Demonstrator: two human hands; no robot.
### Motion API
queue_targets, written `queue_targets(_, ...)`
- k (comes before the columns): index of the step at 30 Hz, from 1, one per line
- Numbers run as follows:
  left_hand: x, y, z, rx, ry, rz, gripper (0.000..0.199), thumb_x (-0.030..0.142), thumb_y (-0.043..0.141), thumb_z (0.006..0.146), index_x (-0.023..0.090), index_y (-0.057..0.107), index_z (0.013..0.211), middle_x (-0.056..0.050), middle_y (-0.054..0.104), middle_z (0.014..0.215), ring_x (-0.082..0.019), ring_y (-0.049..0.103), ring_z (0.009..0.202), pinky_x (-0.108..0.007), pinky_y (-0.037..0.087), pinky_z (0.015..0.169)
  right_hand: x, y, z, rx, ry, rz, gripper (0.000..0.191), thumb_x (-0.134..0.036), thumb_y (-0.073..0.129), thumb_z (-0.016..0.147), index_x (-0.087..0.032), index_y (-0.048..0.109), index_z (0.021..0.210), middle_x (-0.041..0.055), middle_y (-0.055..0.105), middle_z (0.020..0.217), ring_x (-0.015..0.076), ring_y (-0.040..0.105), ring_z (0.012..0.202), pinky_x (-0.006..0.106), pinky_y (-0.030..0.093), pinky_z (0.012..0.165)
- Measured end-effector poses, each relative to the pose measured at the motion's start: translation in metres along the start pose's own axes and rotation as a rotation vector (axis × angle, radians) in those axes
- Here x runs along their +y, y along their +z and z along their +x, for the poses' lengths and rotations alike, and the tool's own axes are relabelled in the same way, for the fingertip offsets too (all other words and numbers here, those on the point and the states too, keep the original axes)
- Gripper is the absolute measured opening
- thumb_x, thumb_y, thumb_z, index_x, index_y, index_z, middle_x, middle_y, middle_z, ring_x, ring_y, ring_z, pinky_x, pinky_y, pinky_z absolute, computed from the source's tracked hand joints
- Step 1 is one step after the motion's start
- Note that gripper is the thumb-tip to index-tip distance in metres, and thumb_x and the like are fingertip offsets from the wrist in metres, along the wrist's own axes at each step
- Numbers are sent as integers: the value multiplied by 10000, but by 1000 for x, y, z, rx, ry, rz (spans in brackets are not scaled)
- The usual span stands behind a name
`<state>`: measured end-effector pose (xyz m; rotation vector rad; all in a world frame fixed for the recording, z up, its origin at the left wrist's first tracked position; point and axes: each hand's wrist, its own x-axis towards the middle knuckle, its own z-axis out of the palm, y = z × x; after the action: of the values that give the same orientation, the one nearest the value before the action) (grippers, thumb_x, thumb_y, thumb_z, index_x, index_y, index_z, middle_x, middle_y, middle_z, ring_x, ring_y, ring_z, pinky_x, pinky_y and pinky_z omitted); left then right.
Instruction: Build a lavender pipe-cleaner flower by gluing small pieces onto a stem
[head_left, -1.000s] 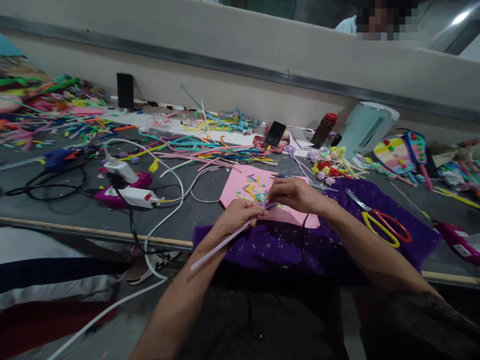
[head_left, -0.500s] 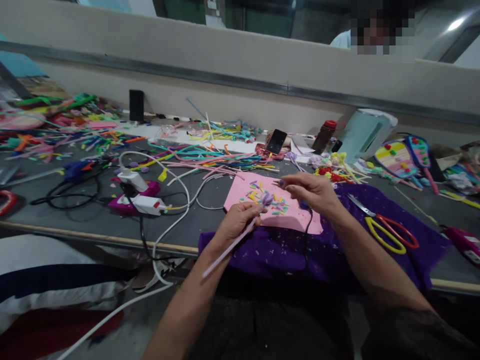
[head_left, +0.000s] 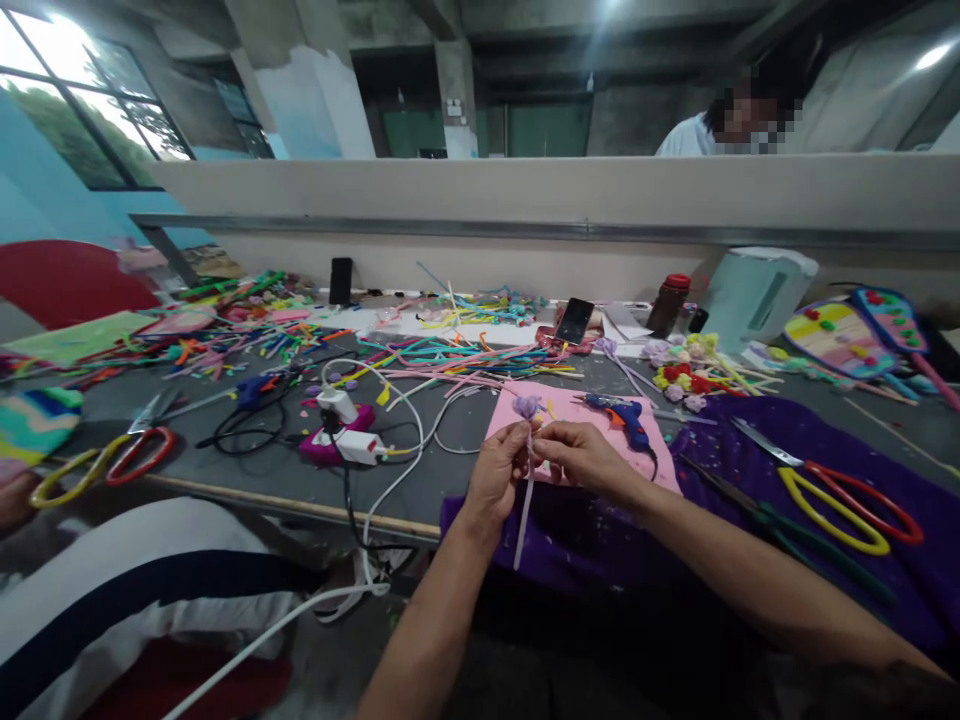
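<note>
In front of me a lilac fuzzy flower of pipe cleaner (head_left: 527, 407) stands upright on a pale lilac stem that hangs below my hands. My left hand (head_left: 499, 468) pinches the stem just under the bloom. My right hand (head_left: 581, 455) has its fingertips closed on the same stem from the right side. Beneath them lies a pink sheet (head_left: 660, 455), mostly covered by the hands, with small coloured clippings partly showing. On its right part rests a blue glue gun (head_left: 626, 417) with an orange trigger, close to my right hand.
Red-and-yellow scissors (head_left: 840, 492) and a green-handled tool (head_left: 810, 545) lie on purple cloth (head_left: 720, 415). At left are a power strip (head_left: 341, 440), cables and other scissors (head_left: 120, 450) near another person's hand (head_left: 15, 500). Pipe cleaners (head_left: 465, 360), a bottle (head_left: 667, 305) and a kettle (head_left: 757, 300) stand behind.
My right hand has moved from over the glue gun to the flower's stem, leaving the gun on the sheet. The flower has turned more upright. The view has tilted up and left.
</note>
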<state>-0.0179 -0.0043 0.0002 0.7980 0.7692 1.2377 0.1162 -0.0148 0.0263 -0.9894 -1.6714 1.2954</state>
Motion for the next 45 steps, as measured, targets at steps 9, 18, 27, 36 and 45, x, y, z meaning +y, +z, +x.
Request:
queue_targets(9, 2, 0, -1, -12, 40, -44, 389, 340, 730, 564, 141, 601, 873, 48, 512, 575, -22, 380, 416, -153, 216, 350, 10, 5, 7, 159, -145, -81, 204, -345, 550, 760, -161, 562, 673, -33, 521, 550, 67, 449, 423, 184, 355, 410)
queue_targets(18, -2, -1, 0, 68, 86, 24, 310, 307, 726, 565, 120, 600, 778, 55, 485, 534, -16, 364, 401, -148, 205, 358, 17, 5, 3, 212, -234, -325, 198, -300, 494, 787, -157, 566, 671, -24, 512, 566, 86, 448, 506, 190, 353, 478)
queue_targets(27, -2, 1, -1, 88, 117, 35, 293, 304, 738, 539, 111, 612, 721, 67, 437, 469, -16, 323, 375, -165, 190, 359, 15, 7, 2, 260, -273, -404, 177, -271, 489, 786, -157, 563, 674, -23, 504, 563, 89, 445, 516, 192, 342, 494)
queue_targets(36, -1, 3, -2, 81, 55, 26, 329, 296, 737, 548, 121, 603, 792, 64, 469, 481, -16, 349, 378, -151, 194, 361, 10, 6, 0, 289, -273, -370, 202, -313, 503, 788, -152, 567, 683, -18, 525, 582, 87, 449, 520, 193, 340, 487)
queue_targets(45, -1, 2, -1, 85, 70, 22, 282, 296, 735, 550, 118, 586, 709, 57, 501, 493, -11, 371, 363, -149, 207, 342, 16, 10, 0, 244, -270, -342, 195, -297, 511, 784, -159, 549, 652, -30, 505, 550, 76, 439, 494, 183, 330, 467)
